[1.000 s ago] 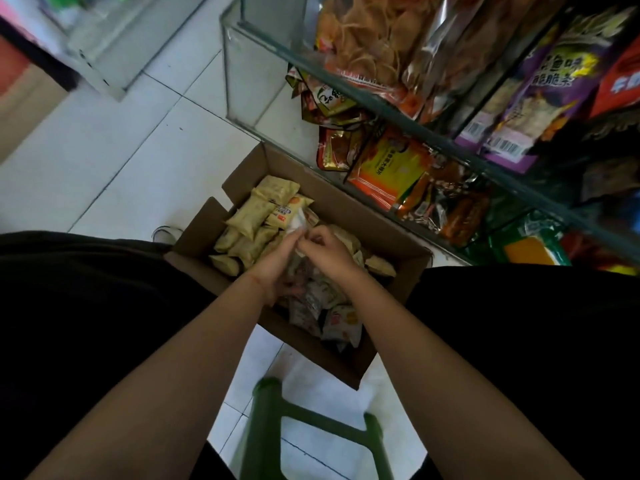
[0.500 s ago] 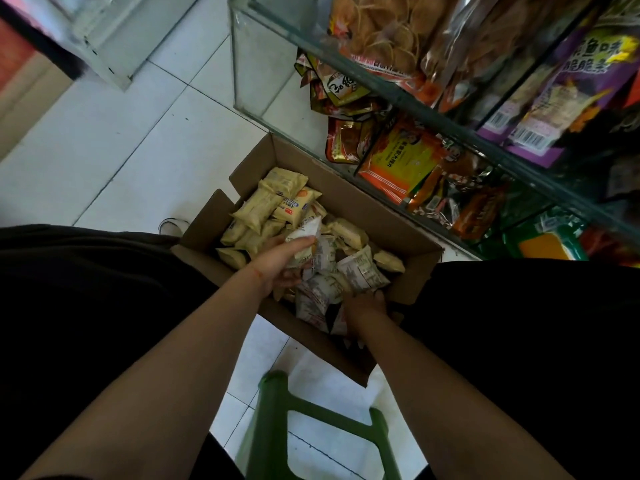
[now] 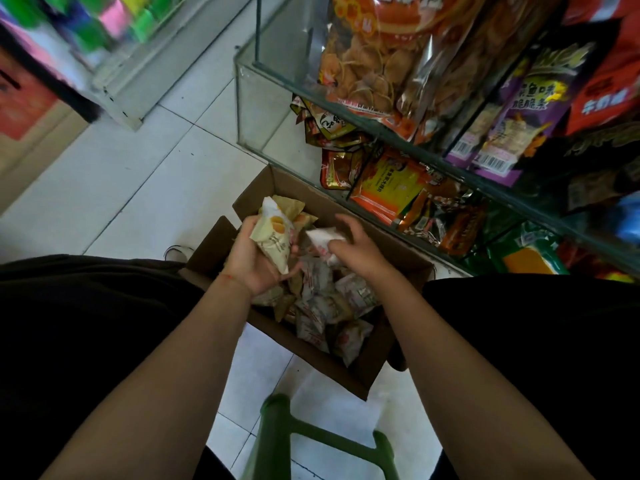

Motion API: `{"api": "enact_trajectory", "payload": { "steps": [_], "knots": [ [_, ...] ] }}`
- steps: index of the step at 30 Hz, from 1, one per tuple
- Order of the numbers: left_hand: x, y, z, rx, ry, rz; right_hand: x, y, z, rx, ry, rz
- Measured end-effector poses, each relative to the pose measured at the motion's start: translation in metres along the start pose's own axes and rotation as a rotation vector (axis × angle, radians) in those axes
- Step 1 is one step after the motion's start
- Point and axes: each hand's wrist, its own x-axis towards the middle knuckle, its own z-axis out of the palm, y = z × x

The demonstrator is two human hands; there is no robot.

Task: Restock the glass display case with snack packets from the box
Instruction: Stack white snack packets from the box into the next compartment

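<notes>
Both hands lift packets over the cardboard box (image 3: 408, 251).
Left hand (image 3: 258, 258) grips a cream packet (image 3: 273, 237); right hand (image 3: 353, 245) pinches a white packet (image 3: 320, 239); loose packets (image 3: 329, 306) fill the box.

Bare forearms, thin red string round the left wrist (image 3: 231, 278), black clothing over both legs

Our forearms and hands cover much of the cardboard box (image 3: 263, 188), hiding packets beneath. The white packet (image 3: 323, 239) in our right hand (image 3: 349, 249) is too blurred to read. Coloured goods (image 3: 114, 26) at top left are smeared; the display case (image 3: 388, 129) runs off the right edge.
</notes>
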Motion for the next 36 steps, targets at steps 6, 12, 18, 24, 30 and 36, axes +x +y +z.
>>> {"api": "enact_trajectory", "payload": {
  "steps": [6,12,18,24,30,36],
  "knots": [
    [-0.011,0.009,0.017,-0.069,-0.124,0.055,-0.003,-0.031,0.004,0.144,0.139,-0.009],
    [-0.023,0.026,0.031,-0.061,-0.284,0.112,-0.017,-0.058,0.005,0.032,0.072,-0.164],
    [-0.071,0.063,0.07,0.002,-0.218,0.206,-0.063,-0.106,0.002,-0.432,-0.004,-0.63],
    [-0.16,0.083,0.125,0.19,-0.278,0.287,-0.161,-0.172,-0.029,-0.617,0.098,-0.795],
    [-0.236,0.087,0.208,0.278,-0.502,0.415,-0.257,-0.214,-0.067,-0.454,0.378,-0.993],
    [-0.29,0.067,0.289,0.563,-0.453,0.633,-0.336,-0.239,-0.141,-0.157,0.746,-1.111]
  ]
}}
